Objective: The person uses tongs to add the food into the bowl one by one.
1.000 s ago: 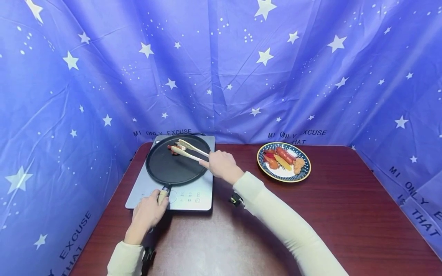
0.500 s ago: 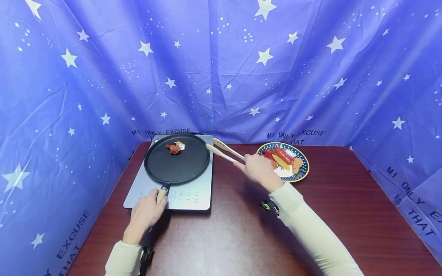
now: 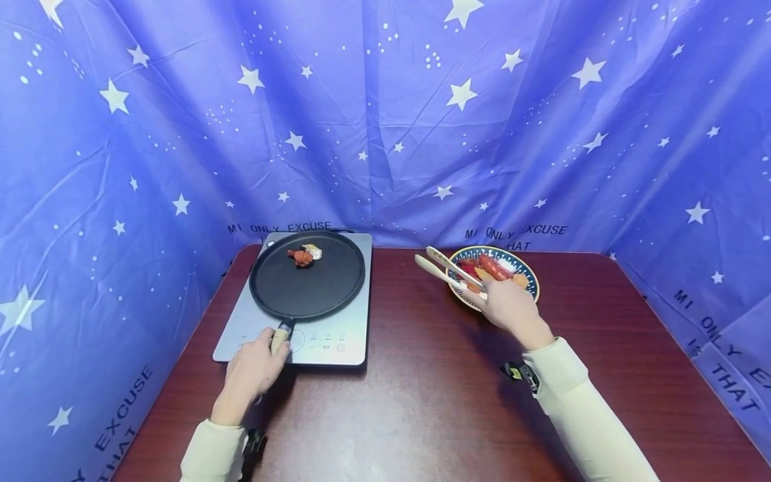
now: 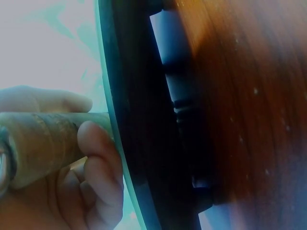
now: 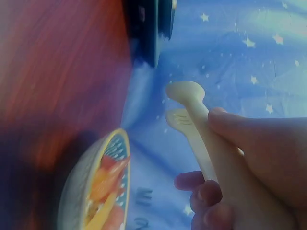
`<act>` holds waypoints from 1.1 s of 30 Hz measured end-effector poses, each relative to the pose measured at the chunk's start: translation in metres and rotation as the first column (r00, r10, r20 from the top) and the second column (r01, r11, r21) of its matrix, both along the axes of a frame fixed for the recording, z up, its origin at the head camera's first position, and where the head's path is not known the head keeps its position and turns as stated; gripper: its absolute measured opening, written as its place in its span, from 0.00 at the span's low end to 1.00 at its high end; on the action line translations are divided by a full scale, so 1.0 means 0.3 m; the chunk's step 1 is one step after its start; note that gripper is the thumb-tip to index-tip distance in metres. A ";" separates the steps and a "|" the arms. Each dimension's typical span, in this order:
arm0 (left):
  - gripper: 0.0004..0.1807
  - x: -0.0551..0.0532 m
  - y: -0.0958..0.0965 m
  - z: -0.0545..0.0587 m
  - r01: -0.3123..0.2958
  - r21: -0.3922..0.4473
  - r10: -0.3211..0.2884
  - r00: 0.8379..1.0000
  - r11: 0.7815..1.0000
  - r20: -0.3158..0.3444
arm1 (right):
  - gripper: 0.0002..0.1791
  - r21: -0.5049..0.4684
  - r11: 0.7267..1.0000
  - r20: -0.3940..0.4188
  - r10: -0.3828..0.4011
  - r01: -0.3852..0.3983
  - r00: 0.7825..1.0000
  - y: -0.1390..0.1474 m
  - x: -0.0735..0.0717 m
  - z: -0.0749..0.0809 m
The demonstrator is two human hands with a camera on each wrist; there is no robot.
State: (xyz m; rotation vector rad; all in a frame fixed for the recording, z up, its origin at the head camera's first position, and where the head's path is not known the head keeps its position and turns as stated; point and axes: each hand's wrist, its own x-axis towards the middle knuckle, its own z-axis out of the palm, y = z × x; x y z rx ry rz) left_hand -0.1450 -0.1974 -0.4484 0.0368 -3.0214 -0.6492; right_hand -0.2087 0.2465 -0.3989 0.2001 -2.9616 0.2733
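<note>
My left hand [image 3: 255, 366] grips the light wooden handle [image 4: 45, 143] of a round black frying pan [image 3: 307, 288]. On the pan, toward its far side, lie a reddish-brown piece like a small chicken drumstick [image 3: 300, 258] and a pale piece [image 3: 314, 251] beside it. My right hand [image 3: 512, 306] holds cream-coloured tongs [image 5: 211, 139] above the patterned plate [image 3: 533, 281]; the tong tips stand apart with nothing between them. The plate carries a sausage [image 3: 495, 267], red and yellow pieces and a tan lump, partly hidden behind the hand.
Beneath the pan is a silver induction cooktop [image 3: 241, 341] with touch controls at its front, on the left of a dark red-brown wooden table [image 3: 409, 395]. A blue curtain with white stars [image 3: 385, 120] hangs behind the table and along both sides.
The tongs have let go of the food in the pan. My right hand has carried them to the right, over the plate. My left hand has stayed on the pan handle.
</note>
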 end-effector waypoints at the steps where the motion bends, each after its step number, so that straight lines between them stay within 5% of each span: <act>1: 0.22 -0.001 0.000 -0.001 0.001 0.000 -0.001 1.000 1.000 -0.004 | 0.29 -0.001 1.000 0.012 -0.011 0.011 1.000 0.013 0.004 -0.005; 20: 0.21 0.001 0.004 0.003 -0.005 0.004 0.005 1.000 1.000 0.009 | 0.29 -0.087 0.986 0.130 -0.128 0.140 0.983 0.141 0.070 -0.074; 33: 0.20 -0.002 0.003 -0.001 -0.011 0.009 0.011 1.000 1.000 0.017 | 0.31 -0.054 0.986 0.106 -0.150 0.156 0.983 0.191 0.090 -0.069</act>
